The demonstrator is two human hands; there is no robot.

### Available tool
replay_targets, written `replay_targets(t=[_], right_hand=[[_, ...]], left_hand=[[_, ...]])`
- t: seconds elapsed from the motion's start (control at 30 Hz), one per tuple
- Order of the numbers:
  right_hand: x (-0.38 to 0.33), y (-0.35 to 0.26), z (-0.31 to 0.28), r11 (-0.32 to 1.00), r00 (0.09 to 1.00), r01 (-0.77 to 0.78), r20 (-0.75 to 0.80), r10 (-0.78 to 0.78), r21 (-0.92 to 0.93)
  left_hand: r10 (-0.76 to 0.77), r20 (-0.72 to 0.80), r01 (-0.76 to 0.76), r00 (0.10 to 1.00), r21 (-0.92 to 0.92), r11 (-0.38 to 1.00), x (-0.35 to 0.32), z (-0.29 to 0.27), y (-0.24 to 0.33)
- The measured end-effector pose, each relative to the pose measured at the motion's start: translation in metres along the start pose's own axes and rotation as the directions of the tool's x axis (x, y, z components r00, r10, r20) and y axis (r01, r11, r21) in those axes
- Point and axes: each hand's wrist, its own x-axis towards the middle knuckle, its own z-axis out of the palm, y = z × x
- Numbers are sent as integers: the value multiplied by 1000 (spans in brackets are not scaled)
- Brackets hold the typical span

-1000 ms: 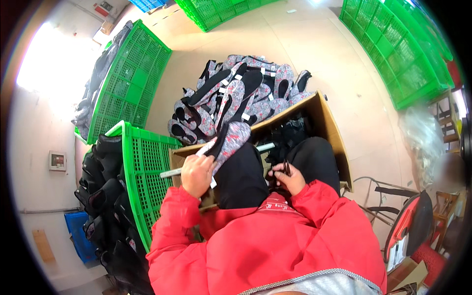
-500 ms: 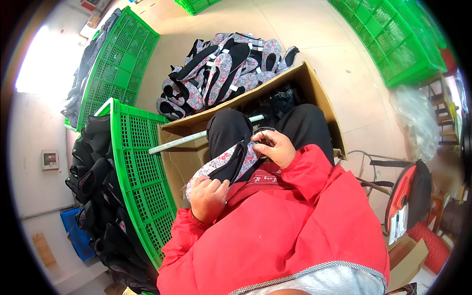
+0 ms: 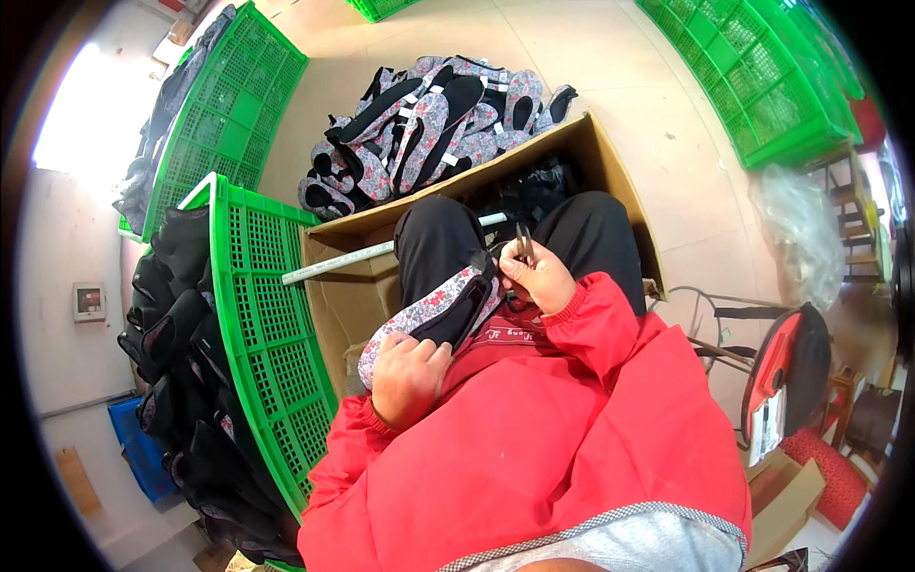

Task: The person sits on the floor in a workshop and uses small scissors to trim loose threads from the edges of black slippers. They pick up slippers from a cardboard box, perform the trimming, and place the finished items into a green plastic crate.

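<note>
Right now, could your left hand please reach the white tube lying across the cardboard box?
Probably not yet: the left hand grips the floral shoe piece; otherwise the white tube lies unobstructed.

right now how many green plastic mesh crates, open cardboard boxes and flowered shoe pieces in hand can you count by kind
green plastic mesh crates: 4, more may be cut off at the rim
open brown cardboard box: 1
flowered grey shoe piece with black lining, held by left hand and right hand: 1
total: 6
</note>
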Motion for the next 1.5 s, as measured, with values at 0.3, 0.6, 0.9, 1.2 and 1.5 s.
replay_targets(t=[0.3, 0.6, 0.9, 1.2, 1.5], right_hand=[[1, -1, -8, 993, 996, -54, -62, 62, 109], [0, -16, -20, 969, 957, 184, -254, -139, 163], [-21, -13, 5, 994, 994, -8, 107, 20, -113], [-33, 34, 17, 999, 983, 2, 185, -10, 45], [-31, 40, 17, 991, 989, 80, 135, -65, -105]], left_hand=[[-6, 47, 5, 999, 11, 1000, 0, -7, 0], [46, 97, -52, 994, 58, 997, 6, -23, -1], [-205, -32, 202, 978, -87, 976, 31, -14, 4], [-512, -176, 419, 841, -387, 822, 60, 18, 17], [-528, -191, 401, 828, -456, 794, 69, 39, 2]])
